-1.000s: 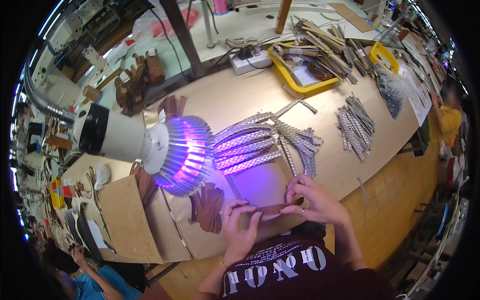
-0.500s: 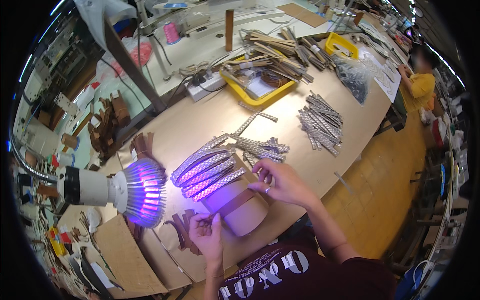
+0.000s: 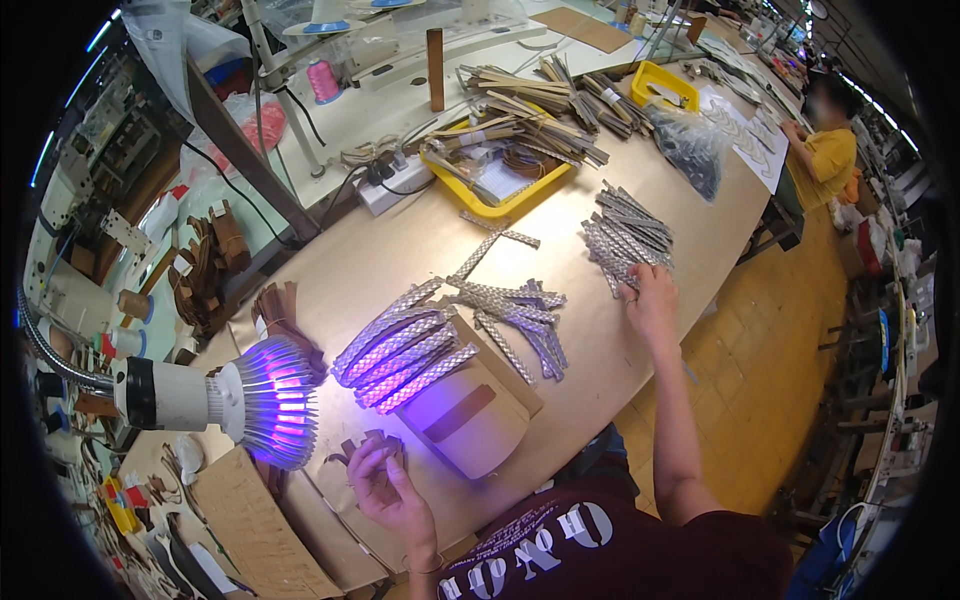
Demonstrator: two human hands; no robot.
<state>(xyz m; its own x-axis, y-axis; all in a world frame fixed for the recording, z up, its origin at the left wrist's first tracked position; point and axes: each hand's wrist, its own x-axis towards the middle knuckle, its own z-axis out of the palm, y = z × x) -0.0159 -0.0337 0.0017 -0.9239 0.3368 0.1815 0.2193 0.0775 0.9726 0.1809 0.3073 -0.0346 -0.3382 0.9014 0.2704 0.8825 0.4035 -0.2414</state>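
My right hand [image 3: 654, 298] is stretched out to a pile of silver braided strips [image 3: 630, 232], thumb and fingertips closed at the pile's near edge on a strip. Low at the lamp's right, my left hand [image 3: 392, 492] is loosely curled with thumb apart from the fingers, beside short brown strips [image 3: 352, 448], and appears to hold nothing. Between the hands lies a rounded tan card form [image 3: 485, 440] with a flat brown strip [image 3: 460, 413] across it. Several braided strips [image 3: 405, 345] lie side by side against its far end, under purple light.
A finned lamp [image 3: 275, 400] on a flexible neck glows purple at the left. More braided strips [image 3: 525, 315] lie loose beyond the form. Further back stand a yellow tray [image 3: 500, 208] heaped with strip bundles and a white power strip [image 3: 395, 187]. Someone in yellow [image 3: 830, 155] sits at far right.
My right hand has left the card form and reached right to the braided pile. My left hand has let go of the brown strip, which stays on the form, and drawn back slightly.
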